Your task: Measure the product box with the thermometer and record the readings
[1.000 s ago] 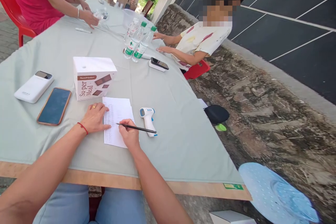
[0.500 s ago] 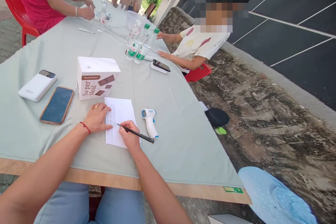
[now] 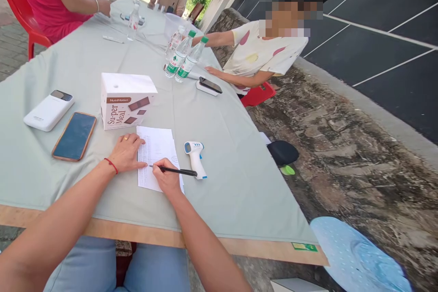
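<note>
My right hand (image 3: pixel 167 177) grips a black pen (image 3: pixel 179 171), its tip on the sheet of paper (image 3: pixel 159 143) in front of me. Small handwriting in columns runs down the sheet's left part. My left hand (image 3: pixel 127 153) lies flat with fingers spread, its fingertips and thumb on the paper's left edge. Just to the right of the paper lies a white and blue infrared thermometer (image 3: pixel 196 159); the pen's back end reaches over its handle. Behind the paper stands a white "Su-per Meal" box (image 3: pixel 128 100).
To the left lie a smartphone (image 3: pixel 74 137) and a white power bank (image 3: pixel 49 110). Several water bottles (image 3: pixel 185 61) and another phone (image 3: pixel 210 86) on a white object are farther back. Three people sit around the cloth-covered table (image 3: pixel 239 191). A blue hat-like item (image 3: pixel 359 255) is at lower right.
My right hand and the pen have shifted slightly left on the paper, and the pen lies flatter. The person in pink drew their hands back; the person at right reached behind the bottles.
</note>
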The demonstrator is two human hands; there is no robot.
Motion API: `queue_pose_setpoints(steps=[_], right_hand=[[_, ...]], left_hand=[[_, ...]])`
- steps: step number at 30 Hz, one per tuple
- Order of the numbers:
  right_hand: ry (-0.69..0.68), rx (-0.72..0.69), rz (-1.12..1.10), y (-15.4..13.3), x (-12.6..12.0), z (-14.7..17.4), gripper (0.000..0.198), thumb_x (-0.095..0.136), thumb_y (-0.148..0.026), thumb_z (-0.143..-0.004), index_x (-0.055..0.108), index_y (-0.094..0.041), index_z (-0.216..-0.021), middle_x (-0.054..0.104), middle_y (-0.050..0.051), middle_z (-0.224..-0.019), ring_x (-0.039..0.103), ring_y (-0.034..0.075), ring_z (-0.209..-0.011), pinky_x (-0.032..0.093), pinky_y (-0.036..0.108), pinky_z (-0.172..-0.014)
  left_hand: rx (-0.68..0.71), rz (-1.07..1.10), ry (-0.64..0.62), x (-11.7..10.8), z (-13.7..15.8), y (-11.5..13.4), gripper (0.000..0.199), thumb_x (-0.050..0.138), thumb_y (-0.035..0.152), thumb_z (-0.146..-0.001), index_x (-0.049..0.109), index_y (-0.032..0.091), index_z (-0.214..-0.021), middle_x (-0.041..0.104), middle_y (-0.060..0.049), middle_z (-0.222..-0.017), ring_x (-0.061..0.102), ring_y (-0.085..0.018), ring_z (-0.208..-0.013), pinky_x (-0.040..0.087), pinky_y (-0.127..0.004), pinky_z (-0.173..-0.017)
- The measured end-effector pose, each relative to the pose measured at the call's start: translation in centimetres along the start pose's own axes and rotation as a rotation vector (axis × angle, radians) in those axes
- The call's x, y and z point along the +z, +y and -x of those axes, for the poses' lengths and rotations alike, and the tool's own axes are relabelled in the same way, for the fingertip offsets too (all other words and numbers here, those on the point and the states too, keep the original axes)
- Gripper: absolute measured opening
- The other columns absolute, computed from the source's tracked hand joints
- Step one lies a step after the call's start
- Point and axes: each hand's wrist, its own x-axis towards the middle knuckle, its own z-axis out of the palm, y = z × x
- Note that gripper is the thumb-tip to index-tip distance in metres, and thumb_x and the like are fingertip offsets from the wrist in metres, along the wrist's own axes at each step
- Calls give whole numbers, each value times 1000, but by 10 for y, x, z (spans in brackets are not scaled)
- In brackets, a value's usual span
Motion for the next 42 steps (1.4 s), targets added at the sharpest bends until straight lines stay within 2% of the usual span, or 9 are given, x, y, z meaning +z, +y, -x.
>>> queue_pose_setpoints(steps=[14,42], right_hand=[[-42,19,20,2,-2,0,9,53,-29,-68,52,-23,-61,54,-4,-56,48,14,-55,41,27,-56],[-17,6,28,1,-1,0,9,50,-29,-65,49,-23,-59,51,-5,-53,45,13,-52,39,27,-53]], left_hand=[[7,2,8,1,0,-1,60,76,46,-65,55,20,-114,55,-12,-116,49,-31,-109,34,-47,-98],[2,-3,6,0,0,0,58,76,45,-65,55,22,-114,55,-11,-116,49,-31,-108,34,-47,-99]])
